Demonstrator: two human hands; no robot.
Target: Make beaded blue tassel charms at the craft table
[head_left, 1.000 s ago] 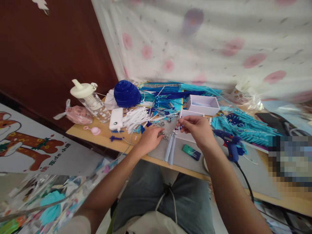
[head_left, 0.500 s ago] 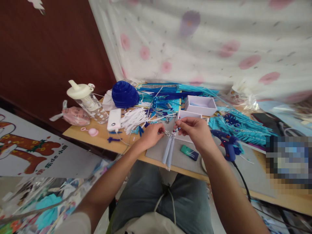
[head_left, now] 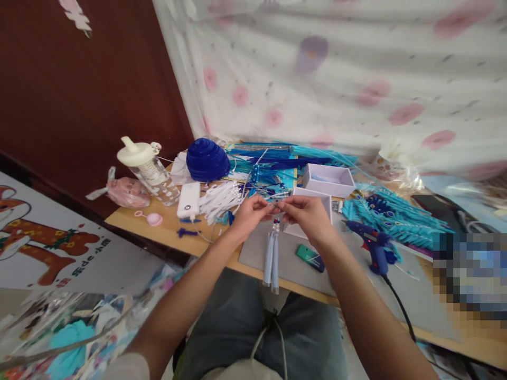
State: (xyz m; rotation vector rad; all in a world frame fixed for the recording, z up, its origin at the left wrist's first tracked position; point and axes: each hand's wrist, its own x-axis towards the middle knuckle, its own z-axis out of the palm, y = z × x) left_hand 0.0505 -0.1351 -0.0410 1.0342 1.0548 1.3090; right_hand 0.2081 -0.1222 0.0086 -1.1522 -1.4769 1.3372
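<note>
Over the grey mat (head_left: pixel 245 248), my left hand (head_left: pixel 252 212) and my right hand (head_left: pixel 303 212) meet, fingertips nearly touching. Both are closed in a pinch on something small, too small to make out. Two pale blue tassels (head_left: pixel 271 258) with beaded tops hang or lie just below the fingers, their ends past the table's front edge. A white open box (head_left: pixel 325 203) is partly behind my right hand. To the right of the tassels lies a green and dark blue rectangular item (head_left: pixel 310 257).
A blue glue gun (head_left: pixel 374 245) with a black cord lies right of my right forearm. At the left stand a lidded bottle (head_left: pixel 148 169), a white power bank (head_left: pixel 189 200) and a dark blue cone (head_left: pixel 207 160). Turquoise fuzzy pieces (head_left: pixel 400 214) lie at the right.
My right hand has moved down and left, closer to my left hand. The tassels now hang straighter below the fingers. The whole view has shifted slightly.
</note>
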